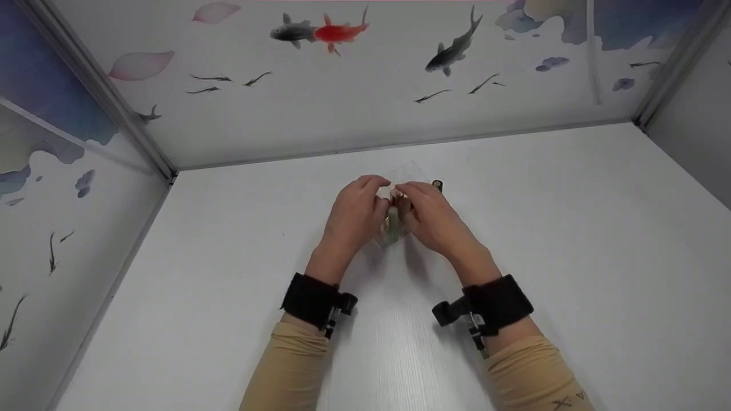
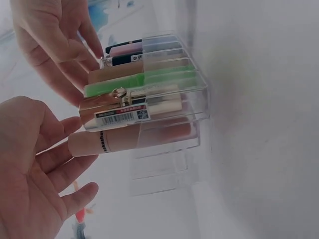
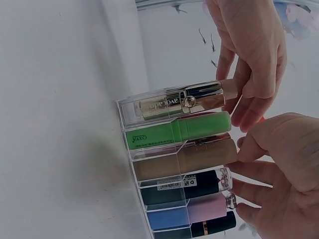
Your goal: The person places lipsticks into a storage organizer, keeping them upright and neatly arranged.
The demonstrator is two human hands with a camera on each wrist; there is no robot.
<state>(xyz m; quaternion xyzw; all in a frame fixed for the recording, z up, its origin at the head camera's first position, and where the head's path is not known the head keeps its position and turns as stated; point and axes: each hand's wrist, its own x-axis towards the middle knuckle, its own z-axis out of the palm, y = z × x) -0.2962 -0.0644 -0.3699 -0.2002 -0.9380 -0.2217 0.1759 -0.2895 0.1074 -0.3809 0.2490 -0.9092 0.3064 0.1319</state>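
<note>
A clear plastic organizer (image 2: 202, 102) stands on the table with several lipstick tubes upright in its slots. My left hand (image 1: 355, 211) holds the end of a pinkish-beige lip tube (image 2: 119, 143) in the organizer between thumb and fingers. Beside that tube are a gold-capped tube (image 3: 207, 94) and a bright green tube (image 3: 204, 127). My right hand (image 1: 431, 214) rests its fingertips at the ends of a tan tube (image 3: 207, 157) and a dark tube with a clear cap (image 3: 204, 184). A pink-and-blue tube (image 3: 207, 206) stands farther along the row.
At the row's end is a black tube with a gold band (image 3: 214, 225), its top also visible beyond my right hand. The white table (image 1: 228, 302) spreads around the organizer. Printed panels with fish (image 1: 340, 33) border its back and sides.
</note>
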